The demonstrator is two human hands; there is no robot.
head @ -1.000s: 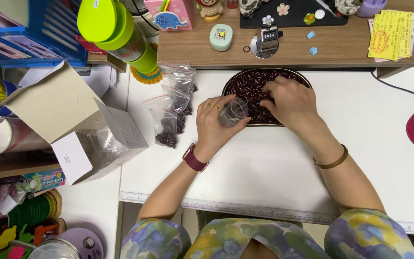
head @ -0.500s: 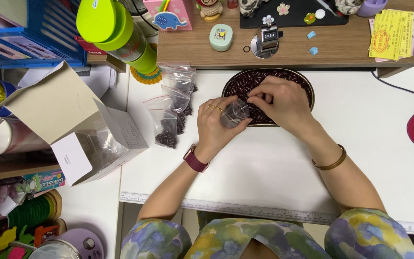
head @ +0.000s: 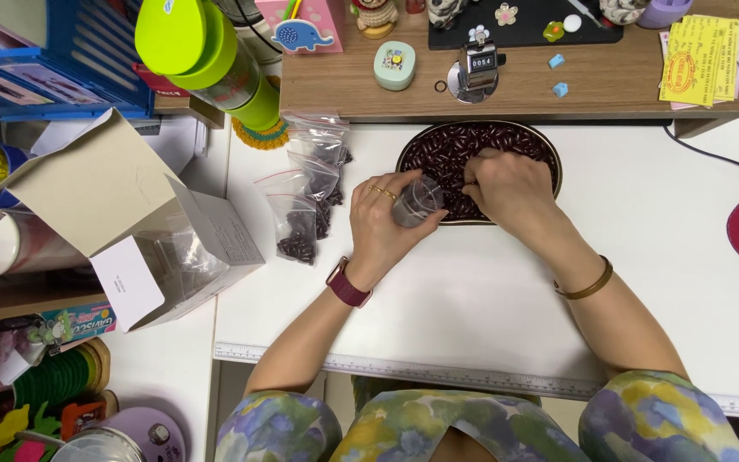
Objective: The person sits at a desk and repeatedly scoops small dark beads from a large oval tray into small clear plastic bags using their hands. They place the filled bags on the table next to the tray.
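Right now the left hand (head: 382, 227) wraps its fingers around a small clear plastic bag (head: 415, 201), holding its mouth just beside the near rim of the dark oval tray (head: 556, 167) heaped with dark red beans (head: 451, 145). The right hand (head: 511, 188) rests in the beans, fingertips bunched as if pinching some, though what they grip is hidden. Keeping the bag's mouth open and over the tray would likely catch strays. Filled clear bags (head: 305, 210) crowd the left; bare white table (head: 472, 299) lies toward the body.
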